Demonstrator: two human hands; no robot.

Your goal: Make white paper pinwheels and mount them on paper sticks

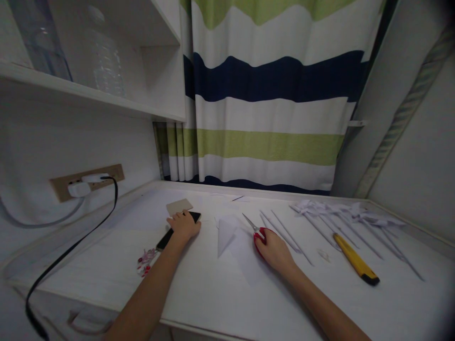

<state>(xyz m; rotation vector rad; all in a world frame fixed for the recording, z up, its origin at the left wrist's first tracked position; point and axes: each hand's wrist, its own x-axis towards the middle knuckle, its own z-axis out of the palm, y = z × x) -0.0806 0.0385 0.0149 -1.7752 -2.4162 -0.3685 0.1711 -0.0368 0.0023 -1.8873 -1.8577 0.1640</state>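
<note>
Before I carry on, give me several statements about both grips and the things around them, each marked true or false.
1. The right grip holds the scissors. True.
2. The left grip is on the dark phone. True.
3. The yellow cutter lies left of the scissors. False: it lies to their right.
4. The triangular paper lies between the two grips. True.
5. The curtain is plain white. False: it also has green and dark blue stripes.

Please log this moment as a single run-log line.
left hand: on black phone | right hand: holding red-handled scissors | between: triangular white paper | right side: yellow cutter
</note>
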